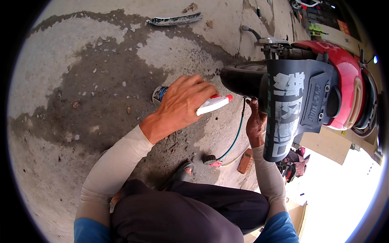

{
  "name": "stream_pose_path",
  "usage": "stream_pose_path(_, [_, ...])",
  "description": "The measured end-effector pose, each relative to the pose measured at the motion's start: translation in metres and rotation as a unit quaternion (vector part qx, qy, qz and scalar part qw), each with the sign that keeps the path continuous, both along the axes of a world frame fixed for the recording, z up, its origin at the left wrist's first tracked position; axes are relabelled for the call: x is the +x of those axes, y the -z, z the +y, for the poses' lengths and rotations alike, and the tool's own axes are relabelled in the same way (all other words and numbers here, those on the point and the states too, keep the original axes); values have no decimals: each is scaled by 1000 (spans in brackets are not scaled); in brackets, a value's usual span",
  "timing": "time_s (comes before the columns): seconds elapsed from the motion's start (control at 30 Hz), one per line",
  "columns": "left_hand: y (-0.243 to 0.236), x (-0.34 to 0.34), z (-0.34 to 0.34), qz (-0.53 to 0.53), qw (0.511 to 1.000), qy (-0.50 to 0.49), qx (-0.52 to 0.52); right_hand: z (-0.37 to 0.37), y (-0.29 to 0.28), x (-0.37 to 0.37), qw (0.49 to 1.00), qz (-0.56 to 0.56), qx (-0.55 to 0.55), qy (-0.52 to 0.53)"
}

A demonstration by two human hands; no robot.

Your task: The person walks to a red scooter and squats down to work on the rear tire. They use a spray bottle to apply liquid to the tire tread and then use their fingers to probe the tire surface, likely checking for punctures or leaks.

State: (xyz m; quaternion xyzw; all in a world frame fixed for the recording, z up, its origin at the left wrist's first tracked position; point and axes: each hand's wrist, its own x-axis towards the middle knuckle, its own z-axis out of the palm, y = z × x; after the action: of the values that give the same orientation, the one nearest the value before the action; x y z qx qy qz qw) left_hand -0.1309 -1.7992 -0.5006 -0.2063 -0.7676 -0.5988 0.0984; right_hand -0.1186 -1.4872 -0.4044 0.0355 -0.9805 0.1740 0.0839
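Note:
My left hand (184, 97) is closed around a trigger spray bottle, its white and red spray head (213, 105) pointing right toward the wheel. Part of the bottle's blue-labelled body shows beyond the hand. A black tyre (242, 79) sticks out from under a dark mud flap (288, 109) with worn silver lettering. Against the tyre's near side, my right hand (256, 123) has its fingers closed on the rubber; the flap and wheel hide part of them. Beside those fingers, a thin green hose (238, 131) runs up to the wheel.
The red motorbike (340, 65) fills the right side. Below the hose lie a round black gauge (209, 159) and a reddish brick (245, 161). A curved strip (175, 19) lies on the partly wet concrete (101, 77) at the far side. A bundle of cloth (298, 162) sits lower right.

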Motion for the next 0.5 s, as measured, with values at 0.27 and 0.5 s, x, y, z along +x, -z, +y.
stream_pose_path(0.27, [-1, 1, -5, -32, 999, 25, -24, -48, -23, -3, 987, -71, 146, 9])
stream_pose_path(0.5, [4, -1, 5, 40, 998, -45, 20, -28, -12, 3, 995, -17, 34, -88])
